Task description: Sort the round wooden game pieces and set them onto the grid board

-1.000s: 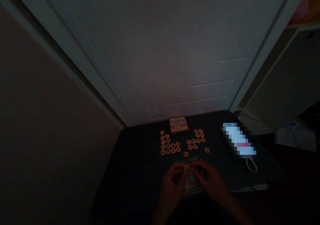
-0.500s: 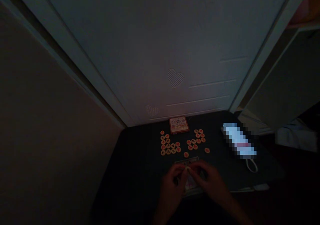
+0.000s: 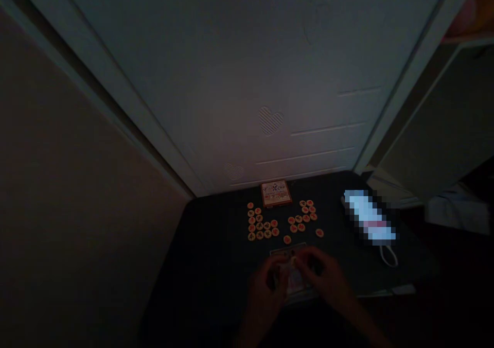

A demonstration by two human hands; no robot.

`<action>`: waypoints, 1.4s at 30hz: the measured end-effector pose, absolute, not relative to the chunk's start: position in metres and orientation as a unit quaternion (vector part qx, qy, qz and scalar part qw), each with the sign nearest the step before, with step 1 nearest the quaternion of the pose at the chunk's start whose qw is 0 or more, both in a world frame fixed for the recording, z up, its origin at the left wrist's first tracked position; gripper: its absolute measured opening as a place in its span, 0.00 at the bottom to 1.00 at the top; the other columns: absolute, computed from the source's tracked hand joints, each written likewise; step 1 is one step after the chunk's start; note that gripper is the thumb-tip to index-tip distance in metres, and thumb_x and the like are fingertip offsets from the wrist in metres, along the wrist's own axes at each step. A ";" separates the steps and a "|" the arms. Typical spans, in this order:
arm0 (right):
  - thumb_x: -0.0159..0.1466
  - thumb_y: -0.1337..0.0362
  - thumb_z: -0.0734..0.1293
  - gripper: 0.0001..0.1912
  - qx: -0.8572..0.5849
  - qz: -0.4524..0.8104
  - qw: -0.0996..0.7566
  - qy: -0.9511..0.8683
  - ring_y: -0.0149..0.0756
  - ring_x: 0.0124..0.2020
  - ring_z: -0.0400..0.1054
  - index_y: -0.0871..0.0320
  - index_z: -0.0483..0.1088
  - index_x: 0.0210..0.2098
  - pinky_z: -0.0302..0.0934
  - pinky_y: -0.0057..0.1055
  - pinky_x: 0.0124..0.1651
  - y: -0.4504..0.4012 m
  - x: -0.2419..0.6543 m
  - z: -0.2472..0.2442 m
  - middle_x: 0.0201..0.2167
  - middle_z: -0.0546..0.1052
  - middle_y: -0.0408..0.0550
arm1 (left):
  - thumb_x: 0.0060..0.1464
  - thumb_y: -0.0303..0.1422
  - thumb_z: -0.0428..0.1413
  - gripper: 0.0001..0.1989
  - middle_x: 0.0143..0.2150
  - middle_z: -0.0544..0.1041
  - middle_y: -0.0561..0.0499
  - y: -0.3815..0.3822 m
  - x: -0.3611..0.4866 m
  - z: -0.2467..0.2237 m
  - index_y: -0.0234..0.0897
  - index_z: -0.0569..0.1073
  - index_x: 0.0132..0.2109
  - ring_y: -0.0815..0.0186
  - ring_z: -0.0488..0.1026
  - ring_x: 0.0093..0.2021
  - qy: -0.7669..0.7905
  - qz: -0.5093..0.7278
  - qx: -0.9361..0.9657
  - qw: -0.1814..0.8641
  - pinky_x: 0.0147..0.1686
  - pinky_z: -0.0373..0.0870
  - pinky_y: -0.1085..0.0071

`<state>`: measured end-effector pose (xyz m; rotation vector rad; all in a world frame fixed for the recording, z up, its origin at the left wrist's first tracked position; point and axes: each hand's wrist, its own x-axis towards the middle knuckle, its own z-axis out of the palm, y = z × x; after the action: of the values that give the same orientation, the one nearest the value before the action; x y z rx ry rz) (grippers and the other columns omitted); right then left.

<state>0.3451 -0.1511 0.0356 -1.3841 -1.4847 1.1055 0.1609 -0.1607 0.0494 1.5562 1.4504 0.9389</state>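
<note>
Head view, dimly lit: a small round piece was pinched between the fingertips of the right hand, above an open box. The left hand was just beside it, its fingers curled toward the piece; whether they touched it could not be told in the gloom. The two hands were close together, and something pale and pinkish showed between them in the box.

Beyond the box, round discs with red or dark markings lay flat on the dark table. A larger cluster stood in rough columns to the left and a smaller one to the right, with one disc lying alone near the box and another off to the right. Behind them lay a printed square lid. Farther right was a blurred bright device with a white loop. A pale panel bearing striped hearts rose behind the table.
</note>
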 end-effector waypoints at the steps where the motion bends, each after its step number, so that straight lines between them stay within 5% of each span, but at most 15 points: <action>1: 0.65 0.50 0.68 0.15 -0.550 0.441 0.404 -0.583 0.40 0.38 0.75 0.55 0.77 0.41 0.68 0.32 0.43 -0.151 0.347 0.035 0.36 0.82 0.46 | 0.59 0.41 0.57 0.13 0.37 0.81 0.48 -0.160 0.157 0.046 0.40 0.80 0.45 0.61 0.77 0.35 0.587 0.367 0.620 0.369 0.37 0.74 0.69; 7: 0.66 0.49 0.67 0.17 -0.555 0.461 0.403 -0.563 0.41 0.40 0.75 0.55 0.76 0.42 0.68 0.34 0.44 -0.149 0.356 0.027 0.38 0.82 0.48 | 0.60 0.44 0.55 0.15 0.29 0.77 0.52 -0.157 0.137 0.030 0.40 0.79 0.45 0.63 0.74 0.30 0.635 0.315 0.622 0.332 0.32 0.70 0.71; 25: 0.66 0.47 0.67 0.19 -0.570 0.465 0.405 -0.543 0.42 0.39 0.76 0.55 0.76 0.43 0.69 0.35 0.43 -0.149 0.365 0.016 0.37 0.82 0.48 | 0.59 0.35 0.54 0.10 0.34 0.80 0.52 -0.155 0.133 0.020 0.43 0.78 0.45 0.63 0.76 0.33 0.632 0.267 0.666 0.292 0.36 0.68 0.70; 42: 0.65 0.48 0.67 0.18 -0.559 0.470 0.405 -0.550 0.42 0.38 0.76 0.55 0.77 0.41 0.69 0.35 0.42 -0.152 0.361 0.014 0.37 0.82 0.48 | 0.59 0.41 0.56 0.10 0.31 0.73 0.56 -0.151 0.147 0.022 0.43 0.73 0.44 0.66 0.73 0.31 0.677 0.240 0.641 0.271 0.31 0.60 0.74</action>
<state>0.3608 -0.1516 0.0137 -1.4102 -1.3886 1.1852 0.1469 -0.1514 0.0224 1.7257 1.8227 0.6456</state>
